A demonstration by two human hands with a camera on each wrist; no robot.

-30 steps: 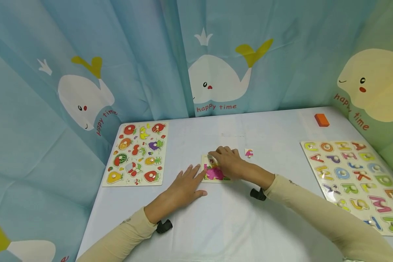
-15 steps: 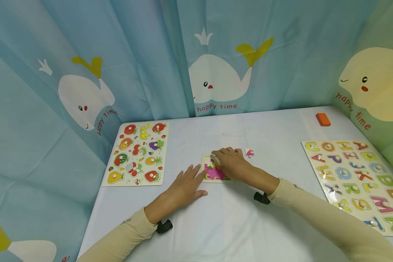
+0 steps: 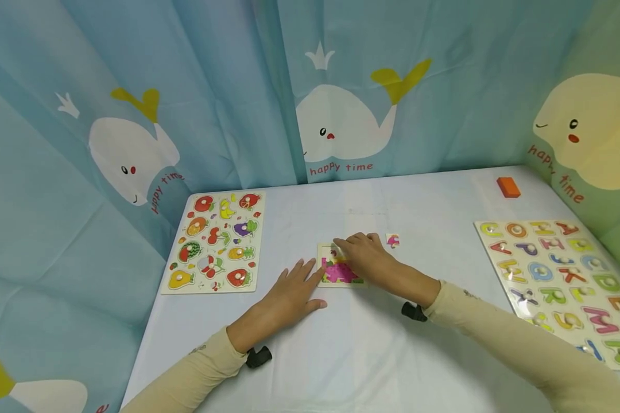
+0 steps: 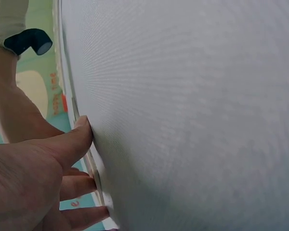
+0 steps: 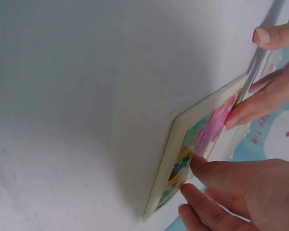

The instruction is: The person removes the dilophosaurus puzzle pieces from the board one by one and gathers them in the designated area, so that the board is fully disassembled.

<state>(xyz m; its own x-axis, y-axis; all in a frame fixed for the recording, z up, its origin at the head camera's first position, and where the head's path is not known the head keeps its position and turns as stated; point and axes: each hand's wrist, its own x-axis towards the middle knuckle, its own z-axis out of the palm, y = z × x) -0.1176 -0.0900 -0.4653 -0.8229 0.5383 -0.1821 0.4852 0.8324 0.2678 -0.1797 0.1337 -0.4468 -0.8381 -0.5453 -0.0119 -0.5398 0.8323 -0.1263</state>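
Note:
A small jigsaw board [image 3: 320, 282] with a pink animal picture lies on the table between both hands. My left hand [image 3: 291, 298] lies with its fingers spread, its index fingertip on the board's left side. Above the board's upper right part is my right hand [image 3: 367, 256], fingers bent, covering that part. In the right wrist view, the right thumb [image 5: 221, 173] and a fingertip come close together on the picture, at a puzzle piece [image 5: 182, 166] mostly hidden by them. A loose pink and white puzzle piece [image 3: 392, 240] lies to the right of the hand.
A fruit peg board [image 3: 222, 244] lies at the left, a letter peg board [image 3: 560, 287] at the right. An orange block [image 3: 508, 187] sits at the back right. Blue whale curtains [image 3: 237, 115] hang behind and beside the white table [image 3: 341, 355].
My right hand has shifted slightly rightward over the board, and its fingertips have drawn a little away from the upper left corner. The left hand stays in place.

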